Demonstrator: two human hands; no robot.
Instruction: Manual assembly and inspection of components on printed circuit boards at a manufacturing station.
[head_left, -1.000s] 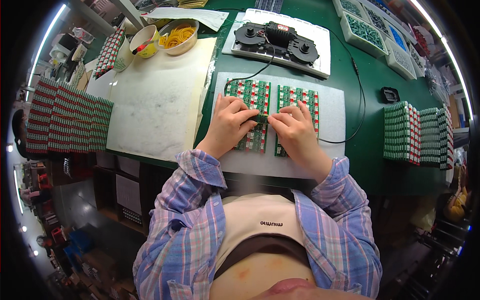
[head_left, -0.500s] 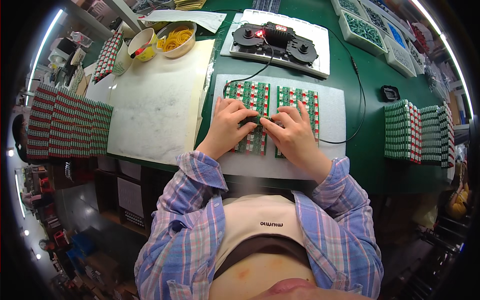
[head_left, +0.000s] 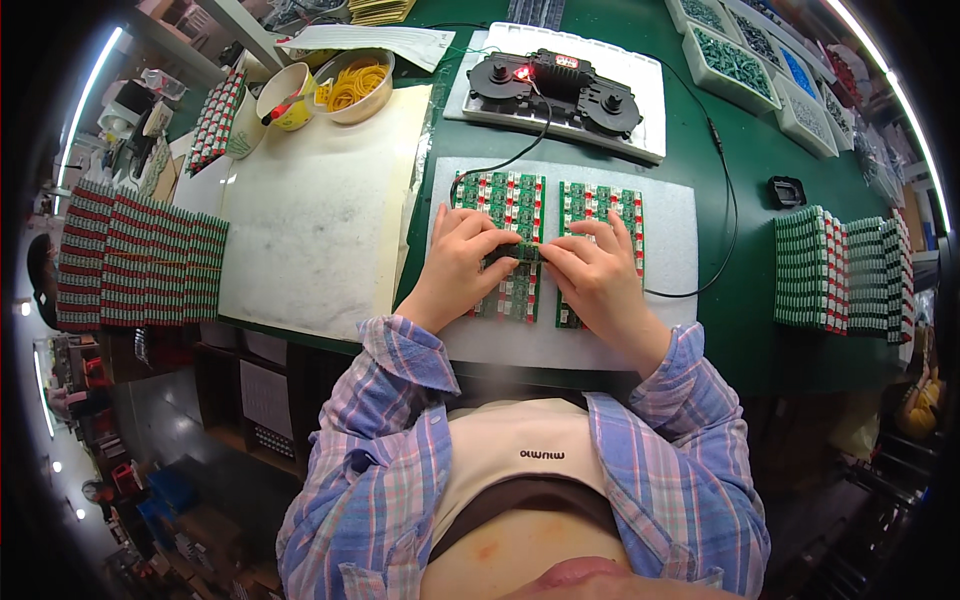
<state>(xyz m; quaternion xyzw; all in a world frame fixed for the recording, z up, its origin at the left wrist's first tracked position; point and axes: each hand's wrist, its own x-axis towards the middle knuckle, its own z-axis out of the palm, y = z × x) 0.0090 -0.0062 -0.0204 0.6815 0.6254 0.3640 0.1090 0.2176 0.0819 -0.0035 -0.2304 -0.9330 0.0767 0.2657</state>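
Two green circuit board panels with red and white parts, a left panel (head_left: 522, 200) and a right panel (head_left: 601, 208), lie side by side on a white foam sheet (head_left: 668, 222). Over the left panel, my left hand (head_left: 455, 268) grips a black connector (head_left: 503, 254), its fingers covering much of it. A black cable (head_left: 490, 160) runs down to that hand. My right hand (head_left: 603, 280) is closed in a pinch at the right end of a small green board (head_left: 531, 253), which meets the connector. Its other fingers are raised over the right panel.
Behind the foam, a black twin-wheel device (head_left: 556, 88) with a red light rests on a white block (head_left: 645, 105). Stacked boards stand left (head_left: 140, 260) and right (head_left: 835, 270). A bowl of yellow rubber bands (head_left: 356, 85) and parts trays (head_left: 733, 68) are farther back.
My right fingertips have shifted slightly right, and more of the small green board shows between my hands. The whole view has shifted a little. My left hand keeps its grip.
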